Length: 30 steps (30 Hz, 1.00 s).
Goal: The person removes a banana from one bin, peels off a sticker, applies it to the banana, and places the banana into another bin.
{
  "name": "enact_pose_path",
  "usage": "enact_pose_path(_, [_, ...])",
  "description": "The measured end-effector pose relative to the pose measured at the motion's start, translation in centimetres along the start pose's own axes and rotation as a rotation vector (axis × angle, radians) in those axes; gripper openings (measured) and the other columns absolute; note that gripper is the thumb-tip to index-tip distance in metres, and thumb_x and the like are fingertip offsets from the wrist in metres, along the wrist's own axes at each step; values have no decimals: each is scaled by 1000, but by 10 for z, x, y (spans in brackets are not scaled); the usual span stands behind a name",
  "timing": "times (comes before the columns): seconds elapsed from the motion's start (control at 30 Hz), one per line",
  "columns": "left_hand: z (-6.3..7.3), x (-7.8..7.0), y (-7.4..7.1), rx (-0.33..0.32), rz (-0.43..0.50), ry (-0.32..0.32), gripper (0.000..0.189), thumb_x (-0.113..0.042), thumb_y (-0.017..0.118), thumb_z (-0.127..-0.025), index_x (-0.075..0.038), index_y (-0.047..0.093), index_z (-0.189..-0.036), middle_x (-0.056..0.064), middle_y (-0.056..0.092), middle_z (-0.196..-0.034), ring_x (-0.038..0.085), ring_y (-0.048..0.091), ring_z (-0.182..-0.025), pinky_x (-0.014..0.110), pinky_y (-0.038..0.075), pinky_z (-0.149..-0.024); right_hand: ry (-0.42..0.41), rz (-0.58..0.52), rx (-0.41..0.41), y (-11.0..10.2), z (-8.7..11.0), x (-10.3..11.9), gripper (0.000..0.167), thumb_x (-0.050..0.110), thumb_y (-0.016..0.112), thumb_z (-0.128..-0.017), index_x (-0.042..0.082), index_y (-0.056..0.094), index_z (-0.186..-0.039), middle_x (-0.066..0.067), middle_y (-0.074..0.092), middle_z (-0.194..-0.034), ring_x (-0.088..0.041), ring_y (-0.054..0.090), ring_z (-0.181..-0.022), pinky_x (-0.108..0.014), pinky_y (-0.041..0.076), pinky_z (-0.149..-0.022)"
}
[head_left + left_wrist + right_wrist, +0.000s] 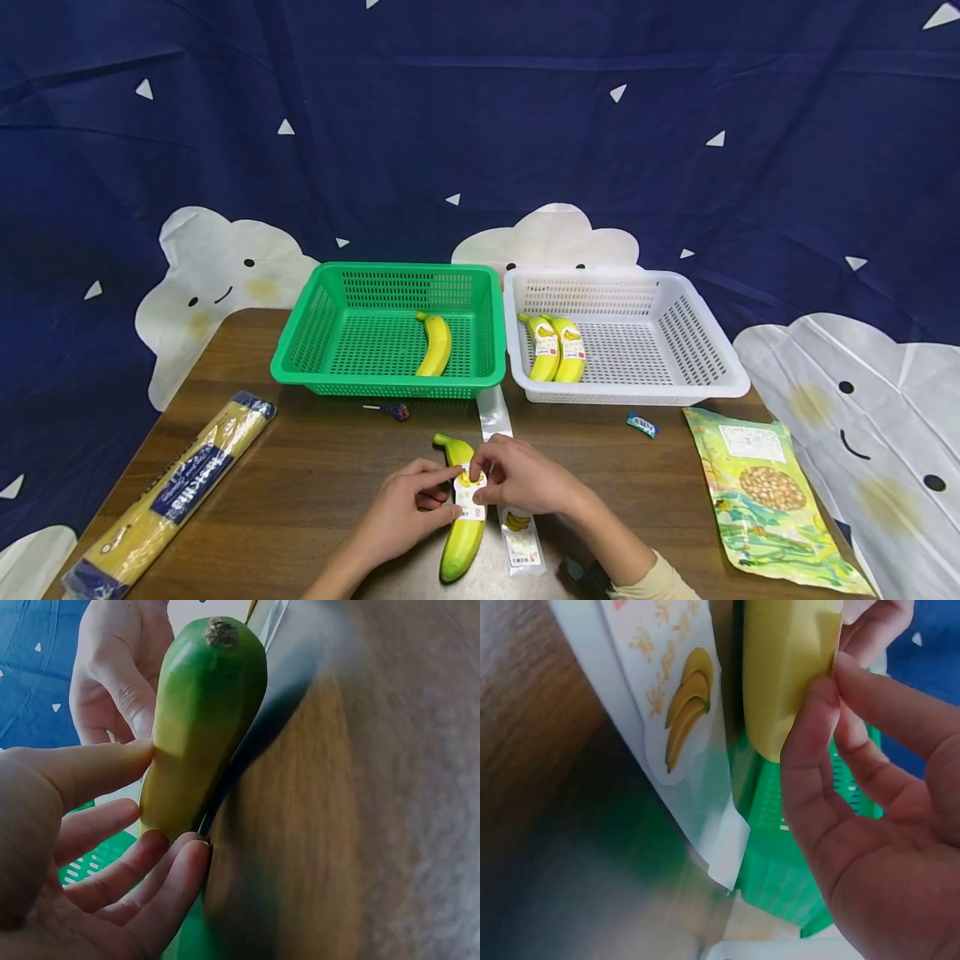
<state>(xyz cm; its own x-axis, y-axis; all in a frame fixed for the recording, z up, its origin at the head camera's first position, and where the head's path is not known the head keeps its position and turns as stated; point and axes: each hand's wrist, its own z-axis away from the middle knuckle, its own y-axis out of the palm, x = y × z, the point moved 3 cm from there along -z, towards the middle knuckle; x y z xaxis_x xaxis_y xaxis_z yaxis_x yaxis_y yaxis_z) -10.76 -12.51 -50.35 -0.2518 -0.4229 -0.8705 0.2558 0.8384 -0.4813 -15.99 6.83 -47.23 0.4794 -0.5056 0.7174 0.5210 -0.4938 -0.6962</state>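
Note:
A yellow banana with a green tip (461,554) lies on the table in the head view, its stem toward the baskets. A white banana-print sticker (470,505) sits along its upper side. My left hand (405,510) holds the banana from the left; its thumb and index finger touch the sticker's left side. In the left wrist view, the thumb and fingers bear on the banana (199,735). My right hand (528,477) pinches at the sticker's right edge with thumb and index finger. Beside the banana runs a sticker strip (492,412) bearing another banana label (690,697).
A green basket (390,387) contains one banana (435,346). The white basket (637,395) beside it contains two labelled bananas (557,350). Pasta (180,492) lies left and a green bag (772,492) right. A lollipop (397,411) and a small blue packet (641,425) lie near the baskets.

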Motion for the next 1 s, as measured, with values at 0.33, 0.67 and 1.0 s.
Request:
enact_pose_path(0.33, [2,-1,-1,-10,-103,33,40,-31,74,-86,-11,69,-121,-5,61,-116,11,62,-92,29,52,-79,25,5,20,-2,2,-7,29,29,84,-74,18,62,-87,2,58,-83,-3,57,-68,-23,47,-63])
enact_pose_path(0.67, [6,-10,3,-25,-265,79,31,-27,68,-91,-11,70,-117,-5,60,-124,19,56,-114,44,44,-94,30,24,-10,-1,4,-11,30,33,87,-68,19,63,-78,4,56,-81,-6,57,-69,-22,48,-63])
enact_pose_path(1.0, [9,-9,8,-34,-206,20,32,-25,67,-91,-8,69,-118,-4,57,-127,18,58,-109,46,44,-92,-25,85,-44,2,5,-13,26,38,84,-72,27,61,-67,8,52,-81,-5,50,-76,-22,43,-66])
